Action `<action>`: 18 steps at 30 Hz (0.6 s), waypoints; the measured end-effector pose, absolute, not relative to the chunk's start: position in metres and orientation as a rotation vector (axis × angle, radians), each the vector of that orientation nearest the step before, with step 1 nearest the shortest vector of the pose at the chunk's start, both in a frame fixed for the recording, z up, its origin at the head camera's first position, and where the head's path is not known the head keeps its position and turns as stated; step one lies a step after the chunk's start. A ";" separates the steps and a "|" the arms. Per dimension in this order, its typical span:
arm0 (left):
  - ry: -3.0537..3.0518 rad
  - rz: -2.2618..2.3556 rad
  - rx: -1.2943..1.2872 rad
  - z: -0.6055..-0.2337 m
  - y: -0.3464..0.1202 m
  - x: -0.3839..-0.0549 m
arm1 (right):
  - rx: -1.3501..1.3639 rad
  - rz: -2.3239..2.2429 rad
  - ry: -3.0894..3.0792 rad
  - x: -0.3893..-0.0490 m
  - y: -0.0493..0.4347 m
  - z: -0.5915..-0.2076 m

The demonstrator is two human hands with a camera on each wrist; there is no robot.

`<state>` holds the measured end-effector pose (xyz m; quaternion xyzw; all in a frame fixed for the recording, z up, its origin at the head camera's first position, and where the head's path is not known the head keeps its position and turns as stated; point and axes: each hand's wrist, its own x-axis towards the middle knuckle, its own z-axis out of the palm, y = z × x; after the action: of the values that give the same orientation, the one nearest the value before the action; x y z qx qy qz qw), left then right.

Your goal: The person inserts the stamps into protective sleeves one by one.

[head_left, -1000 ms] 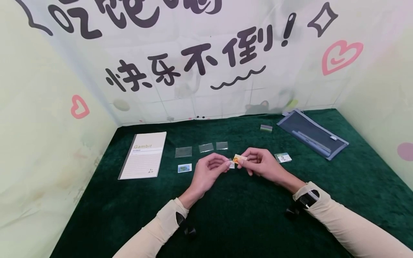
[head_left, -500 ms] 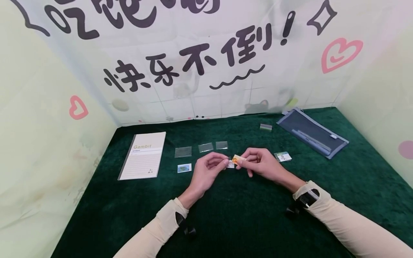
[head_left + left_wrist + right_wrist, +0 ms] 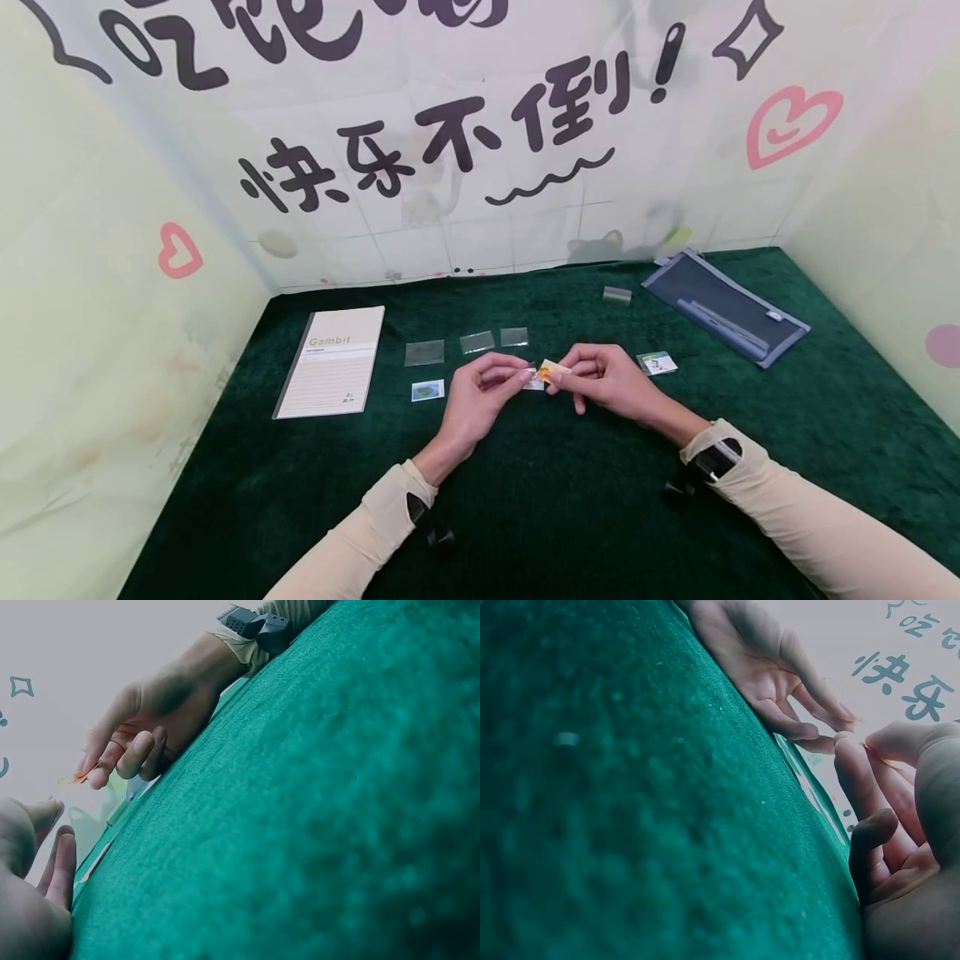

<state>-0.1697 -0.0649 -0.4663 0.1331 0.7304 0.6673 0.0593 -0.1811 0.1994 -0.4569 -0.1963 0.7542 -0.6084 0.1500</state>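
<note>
My right hand (image 3: 606,379) pinches a small yellow-orange stamp (image 3: 553,371) between thumb and fingers, in the middle of the head view. Facing it, my left hand (image 3: 487,387) has its thumb and index fingertips close together, beside the stamp. Whether those fingertips hold something thin and clear cannot be made out. A small white card with a printed figure (image 3: 535,383) shows between the hands, partly hidden by the left fingertips. In the left wrist view the stamp (image 3: 75,779) sticks out from the right fingertips, above the cloth. The right wrist view shows both hands' fingertips nearly meeting.
On the green cloth (image 3: 480,500) are a notebook (image 3: 330,362), several clear sleeves (image 3: 424,352), a blue picture stamp (image 3: 427,391), a white printed card (image 3: 657,363), a striped card (image 3: 617,295) and a blue mesh zip pouch (image 3: 726,308). A printed backdrop (image 3: 450,233) stands behind.
The head view has shifted very slightly. Both hands stay almost in place, with the yellow-orange stamp in the right fingers throughout.
</note>
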 end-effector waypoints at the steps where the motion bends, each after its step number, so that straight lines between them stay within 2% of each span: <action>1: 2.212 2.020 0.408 -0.466 -0.065 -0.170 | -0.563 -1.747 2.167 -0.181 0.199 -0.457; 18: 2.197 2.008 0.403 -0.470 -0.066 -0.170 | -0.576 -1.748 2.184 -0.179 0.198 -0.460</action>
<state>-0.1700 -0.0664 -0.4701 0.1338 0.7297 0.6670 0.0687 -0.1791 0.1977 -0.4605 -0.1998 0.7568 -0.6059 0.1424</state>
